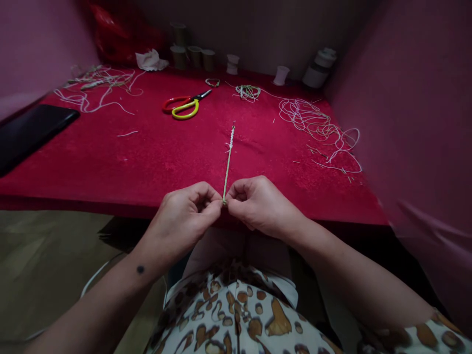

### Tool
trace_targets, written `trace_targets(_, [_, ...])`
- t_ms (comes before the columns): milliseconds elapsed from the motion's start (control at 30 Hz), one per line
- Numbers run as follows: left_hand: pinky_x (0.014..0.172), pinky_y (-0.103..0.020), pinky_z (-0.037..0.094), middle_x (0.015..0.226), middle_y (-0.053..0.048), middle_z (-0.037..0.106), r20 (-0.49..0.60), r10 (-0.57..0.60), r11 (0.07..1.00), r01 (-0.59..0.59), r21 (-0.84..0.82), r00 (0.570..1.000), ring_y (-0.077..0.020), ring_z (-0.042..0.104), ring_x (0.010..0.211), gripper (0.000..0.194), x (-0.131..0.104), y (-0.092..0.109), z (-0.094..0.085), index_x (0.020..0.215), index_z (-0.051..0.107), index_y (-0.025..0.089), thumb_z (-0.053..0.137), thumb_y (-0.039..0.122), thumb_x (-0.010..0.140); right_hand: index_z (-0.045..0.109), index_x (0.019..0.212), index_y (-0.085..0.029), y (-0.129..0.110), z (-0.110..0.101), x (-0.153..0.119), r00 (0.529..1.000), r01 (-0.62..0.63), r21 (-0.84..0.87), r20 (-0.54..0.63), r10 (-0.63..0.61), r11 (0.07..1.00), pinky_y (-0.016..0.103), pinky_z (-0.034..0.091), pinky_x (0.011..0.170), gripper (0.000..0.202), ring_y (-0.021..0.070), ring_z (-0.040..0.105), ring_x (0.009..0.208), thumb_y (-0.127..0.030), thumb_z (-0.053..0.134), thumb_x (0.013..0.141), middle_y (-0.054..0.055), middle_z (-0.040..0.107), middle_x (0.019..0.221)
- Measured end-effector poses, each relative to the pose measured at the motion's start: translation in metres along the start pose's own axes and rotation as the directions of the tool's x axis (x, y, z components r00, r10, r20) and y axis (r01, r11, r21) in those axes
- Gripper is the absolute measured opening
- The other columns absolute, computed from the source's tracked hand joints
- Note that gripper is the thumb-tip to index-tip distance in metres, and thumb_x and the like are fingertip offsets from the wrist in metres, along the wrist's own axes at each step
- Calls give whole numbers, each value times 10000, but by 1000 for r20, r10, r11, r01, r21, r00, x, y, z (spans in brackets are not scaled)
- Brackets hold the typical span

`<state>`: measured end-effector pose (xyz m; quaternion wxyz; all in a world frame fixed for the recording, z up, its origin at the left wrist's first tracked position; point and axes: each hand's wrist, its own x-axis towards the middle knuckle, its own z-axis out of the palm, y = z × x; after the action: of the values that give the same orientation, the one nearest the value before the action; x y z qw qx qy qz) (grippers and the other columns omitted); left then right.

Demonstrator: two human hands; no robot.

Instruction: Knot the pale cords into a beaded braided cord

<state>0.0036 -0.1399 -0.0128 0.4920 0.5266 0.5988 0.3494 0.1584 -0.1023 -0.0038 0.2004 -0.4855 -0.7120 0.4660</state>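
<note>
A pale green cord runs taut away from me over the red cloth, with a white knotted section toward its far end and a small pin or hook at the tip. At its near end, by the table's front edge, my left hand pinches the cord from the left with thumb and forefinger. My right hand pinches at the same spot from the right. The fingertips nearly meet around a small green knot. Whether separate strands lie in each pinch is too small to make out.
Red-and-yellow scissors lie beyond the cord. Loose thread is heaped at right, more tangled thread at left. A black phone-like slab rests at the left edge. Spools and a white bottle stand at the back.
</note>
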Motion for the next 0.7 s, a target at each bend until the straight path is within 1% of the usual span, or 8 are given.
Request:
trace_targets(100, [317,-144,273,435,89,454,25,-2,1000,1,11,1000,-51,387,339,103,1,-1,2,697,579,199,583,263,777,625,682,-131,-2,-2,-10,990,80,-130,-107,-94,988,204,347,503,136,86,490,533,-122,508,751,13,576,590])
trace_targets(167, [318,-136,278,431,91,459,59,-14,998,17,-59,998,-40,378,324,129,2,0,4,688,561,193,568,265,795,649,728,-131,-4,-1,-22,980,97,-157,-156,-122,983,214,375,548,146,102,529,583,-135,514,782,29,623,649])
trace_targets(300, [306,-120,260,416,66,526,146,-56,969,89,-232,988,-29,383,298,158,1,2,9,676,547,176,554,255,813,660,737,-142,1,13,-47,972,127,-81,-187,-140,989,211,390,540,160,104,549,553,-141,519,813,24,643,638])
trace_targets(433, [283,-121,252,337,68,480,192,-71,947,127,-295,979,-33,341,258,195,0,2,15,686,566,171,548,295,835,651,750,-133,15,37,-59,965,144,-53,-216,-152,988,207,399,543,158,93,528,527,-123,511,821,23,637,639])
trace_targets(500, [276,-129,267,353,69,485,192,-61,941,120,-317,980,-42,359,259,204,0,0,17,683,553,176,553,310,836,652,759,-134,21,42,-62,975,133,-62,-170,-141,989,207,408,559,174,95,541,549,-121,494,832,26,645,663])
trace_targets(567, [271,-134,278,366,80,472,189,-55,932,118,-343,981,-49,368,262,198,0,-3,18,692,538,187,558,320,837,647,727,-139,23,40,-65,992,110,-121,-43,-116,987,210,403,544,172,97,533,537,-122,505,822,18,627,628])
trace_targets(633, [268,-140,291,375,89,457,188,-55,922,122,-366,981,-52,367,265,186,0,-5,18,705,529,195,568,323,834,628,654,-141,23,32,-68,988,115,-209,129,-89,971,212,392,515,164,94,507,504,-109,538,787,10,591,575])
trace_targets(700, [269,-142,305,378,93,448,194,-54,916,126,-381,979,-51,364,267,180,0,-5,16,711,528,195,579,320,830,633,664,-140,20,22,-70,978,160,-240,174,-120,958,220,415,542,149,103,531,546,-89,547,774,24,604,624])
